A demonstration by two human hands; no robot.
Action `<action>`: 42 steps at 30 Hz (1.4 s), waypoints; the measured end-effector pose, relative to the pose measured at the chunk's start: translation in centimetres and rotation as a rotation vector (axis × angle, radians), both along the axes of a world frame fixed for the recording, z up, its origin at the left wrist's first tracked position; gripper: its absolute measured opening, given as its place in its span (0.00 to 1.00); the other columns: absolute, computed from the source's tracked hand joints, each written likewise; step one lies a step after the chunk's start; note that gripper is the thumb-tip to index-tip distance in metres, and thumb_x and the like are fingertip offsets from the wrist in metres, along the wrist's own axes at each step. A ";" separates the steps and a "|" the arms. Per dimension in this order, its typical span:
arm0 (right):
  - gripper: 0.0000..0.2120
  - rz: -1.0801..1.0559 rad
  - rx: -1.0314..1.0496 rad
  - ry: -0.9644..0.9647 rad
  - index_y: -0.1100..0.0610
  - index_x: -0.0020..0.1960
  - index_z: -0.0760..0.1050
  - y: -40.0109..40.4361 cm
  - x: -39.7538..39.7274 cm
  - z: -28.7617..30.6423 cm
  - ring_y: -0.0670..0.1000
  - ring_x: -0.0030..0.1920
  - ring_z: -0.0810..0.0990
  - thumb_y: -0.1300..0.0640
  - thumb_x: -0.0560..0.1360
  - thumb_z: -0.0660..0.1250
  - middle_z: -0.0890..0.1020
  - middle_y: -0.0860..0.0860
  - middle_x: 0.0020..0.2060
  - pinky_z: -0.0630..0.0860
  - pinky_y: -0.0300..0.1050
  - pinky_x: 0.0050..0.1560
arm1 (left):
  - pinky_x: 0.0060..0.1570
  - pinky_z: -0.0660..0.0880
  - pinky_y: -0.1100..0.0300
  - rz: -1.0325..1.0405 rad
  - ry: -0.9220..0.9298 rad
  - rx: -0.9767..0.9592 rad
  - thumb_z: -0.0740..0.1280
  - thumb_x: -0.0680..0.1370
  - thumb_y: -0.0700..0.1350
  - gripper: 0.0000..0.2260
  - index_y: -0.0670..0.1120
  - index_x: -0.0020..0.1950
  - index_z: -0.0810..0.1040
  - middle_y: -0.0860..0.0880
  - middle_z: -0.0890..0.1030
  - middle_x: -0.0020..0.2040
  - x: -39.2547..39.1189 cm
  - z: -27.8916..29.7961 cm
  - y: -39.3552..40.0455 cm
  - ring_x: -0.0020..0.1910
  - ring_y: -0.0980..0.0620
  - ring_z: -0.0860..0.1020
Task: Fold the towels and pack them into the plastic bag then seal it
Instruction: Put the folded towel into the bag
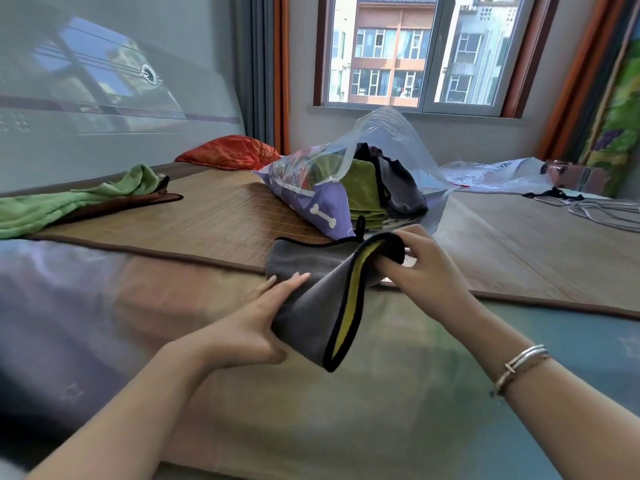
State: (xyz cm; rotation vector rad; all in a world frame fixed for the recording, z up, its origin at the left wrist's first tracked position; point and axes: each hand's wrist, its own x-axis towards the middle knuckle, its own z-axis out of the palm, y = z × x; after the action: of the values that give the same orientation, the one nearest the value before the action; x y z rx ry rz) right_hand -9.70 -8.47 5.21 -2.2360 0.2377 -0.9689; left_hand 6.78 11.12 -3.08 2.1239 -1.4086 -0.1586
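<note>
A grey towel (308, 313) with a black edge and a yellow inner side is half folded over the bed in front of me. My left hand (256, 320) grips its near left edge, thumb under and fingers on top. My right hand (422, 268) holds the far fold, fingers tucked inside it. Behind the towel lies the open plastic bag (322, 199), clear on top and purple with white bones on its side. Folded green and dark grey towels sit inside it. A loose green towel (69, 199) lies at the far left.
A bamboo mat (207, 216) covers the bed under the bag. A red pillow (232, 152) lies by the headboard. Another clear plastic bag (495, 174) and grey cords (595, 209) lie at the right. A window is behind.
</note>
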 end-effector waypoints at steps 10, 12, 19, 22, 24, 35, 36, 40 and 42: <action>0.08 -0.155 0.243 -0.166 0.58 0.43 0.78 -2.0 3.3 -1.6 0.45 0.37 0.76 0.54 0.76 0.68 0.81 0.49 0.35 0.70 0.37 0.38 | 0.35 0.72 0.68 0.224 0.516 -0.737 0.73 0.74 0.45 0.07 0.41 0.42 0.82 0.54 0.82 0.34 -1.3 3.5 -1.8 0.35 0.62 0.77; 0.09 -0.242 0.157 -0.126 0.55 0.40 0.74 -2.6 4.4 -2.5 0.43 0.34 0.74 0.53 0.76 0.69 0.77 0.43 0.31 0.67 0.33 0.33 | 0.38 0.75 0.63 0.352 0.608 -0.722 0.70 0.77 0.46 0.09 0.40 0.43 0.84 0.50 0.85 0.37 -0.4 3.0 -2.6 0.38 0.56 0.80; 0.18 -0.600 -0.280 0.261 0.55 0.53 0.69 -4.4 8.1 -3.2 0.60 0.49 0.79 0.41 0.77 0.62 0.80 0.54 0.46 0.67 0.47 0.38 | 0.46 0.74 0.51 0.754 -0.024 -0.454 0.69 0.75 0.56 0.12 0.48 0.46 0.79 0.48 0.80 0.46 2.2 2.1 -6.0 0.48 0.45 0.78; 0.26 -0.567 -0.250 0.416 0.59 0.61 0.66 -5.0 9.2 -3.9 0.60 0.59 0.74 0.40 0.75 0.65 0.77 0.57 0.57 0.72 0.50 0.50 | 0.59 0.66 0.52 0.886 -0.020 -0.188 0.68 0.74 0.60 0.23 0.46 0.61 0.73 0.44 0.74 0.61 2.7 2.0 -7.1 0.60 0.40 0.70; 0.27 -0.501 -0.143 0.478 0.60 0.63 0.65 -5.5 9.5 -3.9 0.60 0.62 0.72 0.42 0.74 0.66 0.75 0.57 0.61 0.72 0.52 0.58 | 0.59 0.66 0.52 0.866 0.132 -0.215 0.70 0.73 0.60 0.26 0.43 0.62 0.71 0.43 0.75 0.62 2.8 2.5 -7.5 0.62 0.39 0.71; 0.22 -0.161 0.199 0.447 0.48 0.61 0.69 -6.9 6.1 0.0 0.50 0.57 0.73 0.57 0.69 0.71 0.73 0.50 0.58 0.73 0.38 0.55 | 0.41 0.74 0.57 0.404 0.665 -0.452 0.73 0.71 0.34 0.10 0.46 0.47 0.78 0.43 0.81 0.41 -0.5 8.1 -7.5 0.41 0.48 0.79; 0.26 -0.142 0.130 0.448 0.47 0.64 0.69 -7.3 6.1 0.6 0.52 0.63 0.69 0.57 0.68 0.71 0.70 0.51 0.63 0.69 0.43 0.64 | 0.41 0.74 0.57 0.360 0.625 -0.425 0.72 0.71 0.33 0.10 0.46 0.46 0.78 0.42 0.81 0.41 -0.8 9.1 -7.7 0.40 0.48 0.79; 0.31 0.321 0.190 0.464 0.44 0.67 0.71 -7.8 6.6 4.3 0.50 0.66 0.73 0.57 0.65 0.69 0.75 0.50 0.65 0.73 0.50 0.65 | 0.37 0.72 0.67 0.183 0.440 -0.324 0.74 0.71 0.34 0.10 0.45 0.48 0.80 0.44 0.78 0.38 -1.0 13.9 -9.7 0.37 0.53 0.76; 0.29 0.494 0.282 0.454 0.50 0.66 0.74 -8.6 6.9 5.9 0.50 0.63 0.77 0.61 0.66 0.67 0.80 0.52 0.61 0.74 0.47 0.63 | 0.34 0.70 0.70 0.135 0.338 -0.311 0.76 0.69 0.36 0.10 0.49 0.45 0.81 0.48 0.76 0.36 -0.6 15.8 -11.2 0.36 0.55 0.75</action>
State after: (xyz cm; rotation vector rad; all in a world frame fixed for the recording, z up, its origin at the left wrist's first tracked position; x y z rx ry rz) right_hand -2.77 -17.11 11.11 -2.0766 0.0111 -0.1512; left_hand 6.17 -0.11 12.77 1.8260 -1.0179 -0.2186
